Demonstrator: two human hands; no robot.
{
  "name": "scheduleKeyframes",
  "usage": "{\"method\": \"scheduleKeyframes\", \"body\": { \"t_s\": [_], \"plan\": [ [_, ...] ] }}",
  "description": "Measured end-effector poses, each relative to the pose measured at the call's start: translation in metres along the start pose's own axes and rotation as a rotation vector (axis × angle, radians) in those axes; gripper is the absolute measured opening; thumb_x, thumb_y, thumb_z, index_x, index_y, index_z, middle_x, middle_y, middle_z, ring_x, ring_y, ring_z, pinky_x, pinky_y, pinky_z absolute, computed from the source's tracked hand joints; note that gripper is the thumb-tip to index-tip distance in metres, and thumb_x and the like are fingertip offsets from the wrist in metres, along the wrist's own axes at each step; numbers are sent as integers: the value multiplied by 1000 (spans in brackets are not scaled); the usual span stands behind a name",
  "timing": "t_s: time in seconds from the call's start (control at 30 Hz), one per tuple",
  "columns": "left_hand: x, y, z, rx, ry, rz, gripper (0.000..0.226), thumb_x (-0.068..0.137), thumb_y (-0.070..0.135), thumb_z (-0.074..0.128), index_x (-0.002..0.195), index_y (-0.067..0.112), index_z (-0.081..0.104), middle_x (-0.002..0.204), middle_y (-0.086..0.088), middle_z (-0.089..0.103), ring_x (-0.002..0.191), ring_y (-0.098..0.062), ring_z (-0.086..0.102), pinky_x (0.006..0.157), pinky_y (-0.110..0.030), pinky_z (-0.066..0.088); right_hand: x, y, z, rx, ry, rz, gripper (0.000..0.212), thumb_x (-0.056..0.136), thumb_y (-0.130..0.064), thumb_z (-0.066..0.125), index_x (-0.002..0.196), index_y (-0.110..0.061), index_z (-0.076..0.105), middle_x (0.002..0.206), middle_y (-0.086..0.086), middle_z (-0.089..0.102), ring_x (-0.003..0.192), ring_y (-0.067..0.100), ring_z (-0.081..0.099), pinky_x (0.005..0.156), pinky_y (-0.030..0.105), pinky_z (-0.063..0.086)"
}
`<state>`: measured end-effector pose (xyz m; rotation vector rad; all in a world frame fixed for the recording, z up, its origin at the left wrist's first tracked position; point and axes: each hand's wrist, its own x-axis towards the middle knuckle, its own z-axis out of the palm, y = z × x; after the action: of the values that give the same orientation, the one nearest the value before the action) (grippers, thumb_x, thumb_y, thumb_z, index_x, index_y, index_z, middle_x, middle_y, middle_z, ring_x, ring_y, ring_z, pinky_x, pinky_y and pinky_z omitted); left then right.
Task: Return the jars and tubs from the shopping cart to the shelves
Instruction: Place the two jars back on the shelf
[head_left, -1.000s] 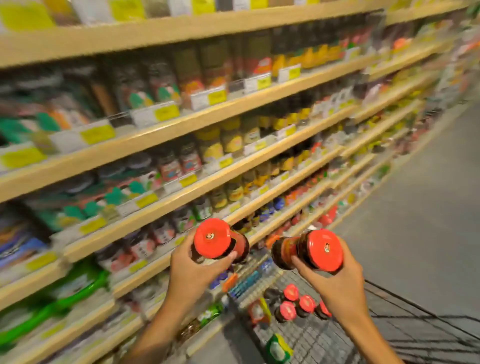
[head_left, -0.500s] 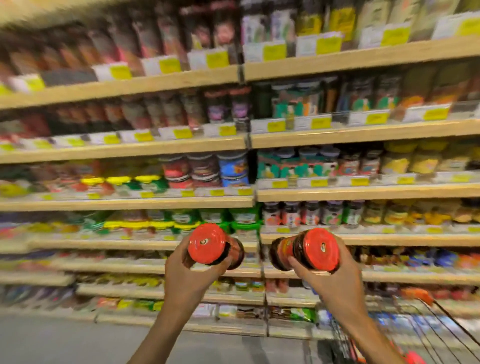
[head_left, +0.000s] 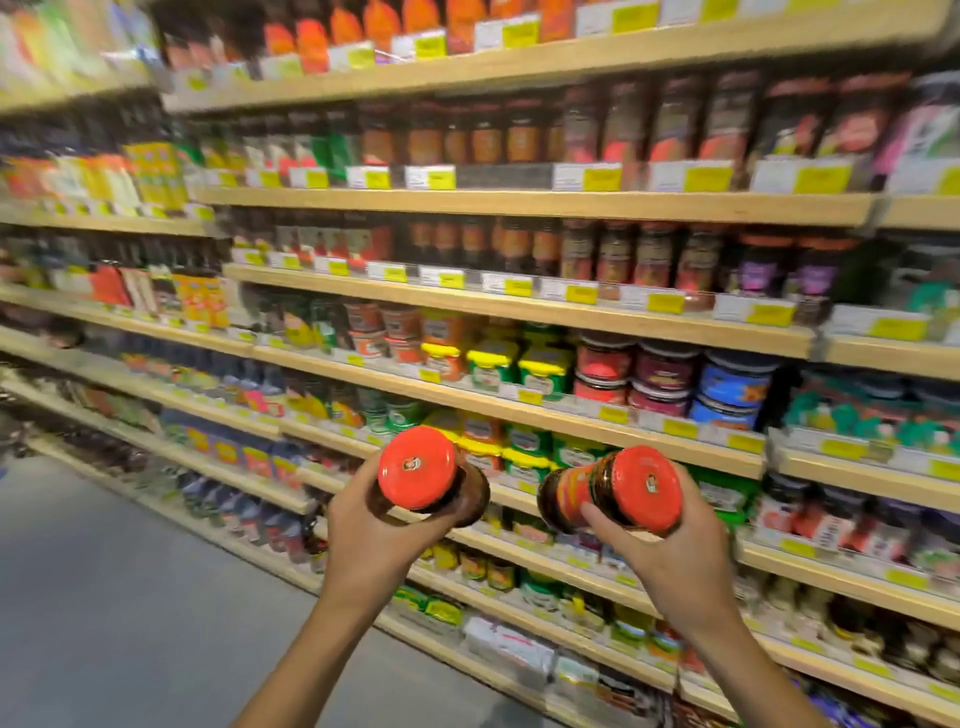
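Ahead, shelves (head_left: 519, 205) fill nearly everything I see, wooden boards stacked one above another and running away to my left, each edged with yellow price tags (head_left: 602, 179). Dark bottles (head_left: 675, 124) crowd the upper rows. Lower down stand round tubs (head_left: 602, 371) in red, maroon and blue, with green tubs (head_left: 491, 366) under yellow lids beside them. All of it is blurred, so I cannot read any label. Grey floor (head_left: 104, 597) shows at lower left.

Nothing stands between my hands and the shelves; open air separates them, and both jars hang in front of the lower rows without touching any board.

My left hand (head_left: 371, 530) has its grip wrapped round the left jar (head_left: 431, 475), fingers curled under the dark glass body. That jar lies almost on its side, its long axis running away from me toward the shelves, so its red lid faces me nearly full on.

My right hand (head_left: 670, 545) has its grip closed round the right jar (head_left: 613, 491), thumb laid across the near side by the lid. This 1 also lies on its side, but its axis runs more across my view: red lid toward the right and toward me, labelled body and base pointing left toward the other jar. The 2 jars sit near each other at about the same height, apart.
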<state>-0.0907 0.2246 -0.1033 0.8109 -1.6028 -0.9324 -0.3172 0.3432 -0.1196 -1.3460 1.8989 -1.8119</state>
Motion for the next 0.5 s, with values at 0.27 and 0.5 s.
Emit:
{"method": "scheduleKeyframes", "body": {
  "t_s": [0.27, 0.5],
  "plan": [
    [42, -8, -88, -44, 70, 20, 58, 49, 30, 88, 103, 31, 67, 94, 21, 72, 88, 4, 68, 74, -10, 52, 22, -35, 95, 24, -65, -47, 67, 60, -44, 87, 121, -38, 58, 111, -16, 67, 100, -3, 64, 77, 8, 50],
    [71, -37, -122, 7, 90, 31, 62, 52, 29, 98, 107, 30, 68, 99, 12, 73, 94, -5, 69, 73, -10, 51, 51, -39, 149, 29, -95, -95, 66, 60, -45, 86, 120, -37, 58, 108, -22, 65, 100, -2, 63, 77, 8, 50]
  ]
}}
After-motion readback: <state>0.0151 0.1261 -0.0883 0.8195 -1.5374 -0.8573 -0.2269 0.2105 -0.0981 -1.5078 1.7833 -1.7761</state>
